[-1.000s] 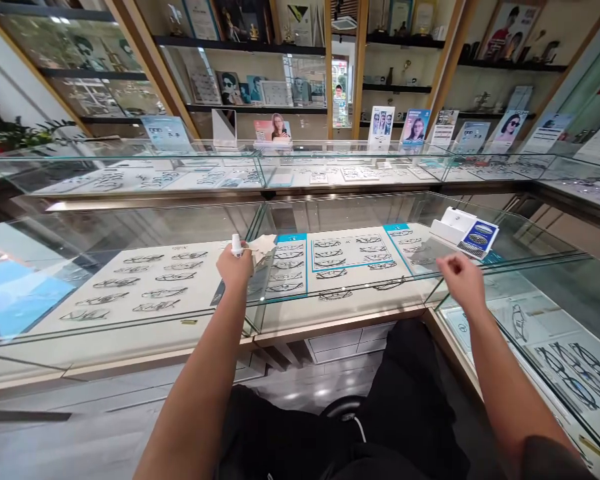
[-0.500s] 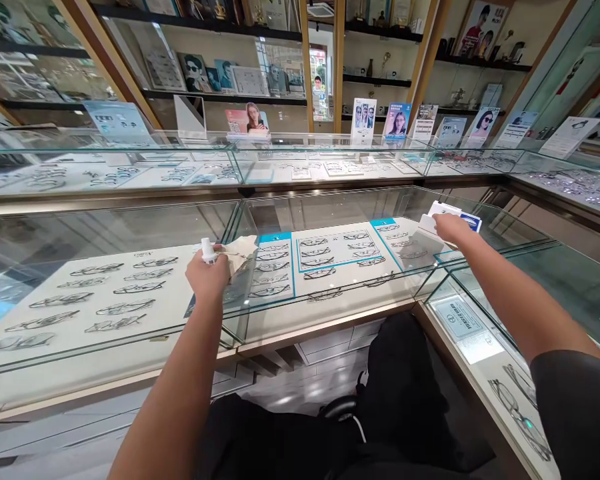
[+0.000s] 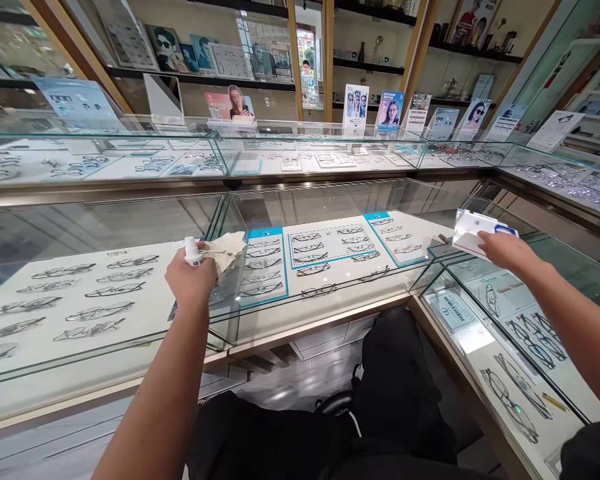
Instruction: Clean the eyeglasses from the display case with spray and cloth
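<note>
My left hand point(image 3: 190, 279) is wrapped round a small white spray bottle point(image 3: 192, 251), above the glass top of the near display case. A beige cloth point(image 3: 225, 253) sticks out to the right of the bottle, beside the same hand. Over at the right, my right hand point(image 3: 505, 250) grips the edge of a white box or card stand point(image 3: 473, 230) with a blue patch, at the corner where two cases meet. Beneath the glass lie rows of eyeglasses point(image 3: 313, 257) on white and blue-edged boards.
A second glass case point(image 3: 300, 177) with more glasses runs behind, with upright cards such as a blue one point(image 3: 391, 110) on top. More eyeglasses point(image 3: 510, 403) lie in the right case. My dark-clothed legs point(image 3: 405, 393) are below the counter edge.
My right hand has moved right and nearer with the white item, off its earlier place on the glass. The view has shifted slightly; my left hand still holds the bottle.
</note>
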Demonstrator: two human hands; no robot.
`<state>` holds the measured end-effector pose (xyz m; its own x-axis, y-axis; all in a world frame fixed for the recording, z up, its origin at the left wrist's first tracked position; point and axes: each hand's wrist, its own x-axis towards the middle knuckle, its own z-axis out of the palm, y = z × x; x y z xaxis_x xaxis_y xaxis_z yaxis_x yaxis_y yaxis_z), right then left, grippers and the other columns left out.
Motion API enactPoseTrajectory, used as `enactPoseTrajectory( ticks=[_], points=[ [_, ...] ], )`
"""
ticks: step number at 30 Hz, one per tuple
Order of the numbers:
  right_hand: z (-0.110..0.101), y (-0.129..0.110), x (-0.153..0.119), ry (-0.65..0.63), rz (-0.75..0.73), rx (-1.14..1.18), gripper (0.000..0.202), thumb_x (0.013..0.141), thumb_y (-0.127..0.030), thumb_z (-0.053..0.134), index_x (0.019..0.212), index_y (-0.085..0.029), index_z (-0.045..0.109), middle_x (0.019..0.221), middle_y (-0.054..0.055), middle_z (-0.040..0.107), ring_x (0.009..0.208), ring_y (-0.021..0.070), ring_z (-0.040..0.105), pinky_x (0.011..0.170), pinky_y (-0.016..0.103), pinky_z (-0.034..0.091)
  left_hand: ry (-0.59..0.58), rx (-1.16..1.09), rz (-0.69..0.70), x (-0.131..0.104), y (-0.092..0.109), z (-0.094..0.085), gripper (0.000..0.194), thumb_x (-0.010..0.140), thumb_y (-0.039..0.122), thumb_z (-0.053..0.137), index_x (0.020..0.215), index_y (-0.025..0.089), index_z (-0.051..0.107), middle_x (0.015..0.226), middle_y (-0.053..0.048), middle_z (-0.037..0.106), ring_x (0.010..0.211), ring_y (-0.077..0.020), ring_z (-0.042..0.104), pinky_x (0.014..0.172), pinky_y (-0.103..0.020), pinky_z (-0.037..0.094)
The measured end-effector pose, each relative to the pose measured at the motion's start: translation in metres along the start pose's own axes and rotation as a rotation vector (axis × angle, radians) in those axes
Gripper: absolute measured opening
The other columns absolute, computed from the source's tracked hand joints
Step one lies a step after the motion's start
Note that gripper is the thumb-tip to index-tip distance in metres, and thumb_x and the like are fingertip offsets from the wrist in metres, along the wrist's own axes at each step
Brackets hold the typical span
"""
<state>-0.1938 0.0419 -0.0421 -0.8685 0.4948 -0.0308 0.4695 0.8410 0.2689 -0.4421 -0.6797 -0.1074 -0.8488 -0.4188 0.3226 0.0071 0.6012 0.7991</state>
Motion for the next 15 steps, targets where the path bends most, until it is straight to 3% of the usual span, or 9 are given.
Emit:
enactPoseTrajectory(
  ticks=[6, 12, 15],
  points=[
    [0.028, 0.062, -0.043, 0.019, 0.121, 0.034, 0.062, 0.097, -0.038, 0.044, 0.145, -0.007, 0.069, 0.123, 0.039, 0.077, 0.091, 0.0428, 0.077, 0.072, 0.05, 0.049, 0.008, -0.016, -0.017, 0.002, -0.002, -0.001, 0.054, 0.07, 0.018, 0.068, 0.122, 0.026, 0.082, 0.091, 0.0, 0.074, 0.075, -0.0205, 0.061, 0.084, -0.038, 0.056],
    [0.077, 0.136, -0.07, 0.109, 0.241, 0.11, 0.065, 0.086, -0.049, 0.053, 0.135, -0.014, 0.078, 0.113, 0.042, 0.078, 0.078, 0.0481, 0.075, 0.066, 0.058, 0.047, 0.028, -0.058, -0.06, -0.004, 0.003, -0.006, 0.057, 0.068, 0.016, 0.068, 0.122, 0.025, 0.083, 0.085, 0.001, 0.072, 0.071, -0.0181, 0.06, 0.073, -0.032, 0.053],
    [0.087, 0.146, -0.08, 0.125, 0.286, 0.119, 0.065, 0.086, -0.057, 0.054, 0.13, -0.016, 0.08, 0.107, 0.041, 0.078, 0.068, 0.0464, 0.072, 0.061, 0.058, 0.045, 0.002, -0.054, -0.064, -0.004, 0.001, -0.007, 0.061, 0.068, 0.015, 0.068, 0.126, 0.025, 0.082, 0.085, 0.001, 0.072, 0.07, -0.0173, 0.06, 0.07, -0.031, 0.052]
  ],
)
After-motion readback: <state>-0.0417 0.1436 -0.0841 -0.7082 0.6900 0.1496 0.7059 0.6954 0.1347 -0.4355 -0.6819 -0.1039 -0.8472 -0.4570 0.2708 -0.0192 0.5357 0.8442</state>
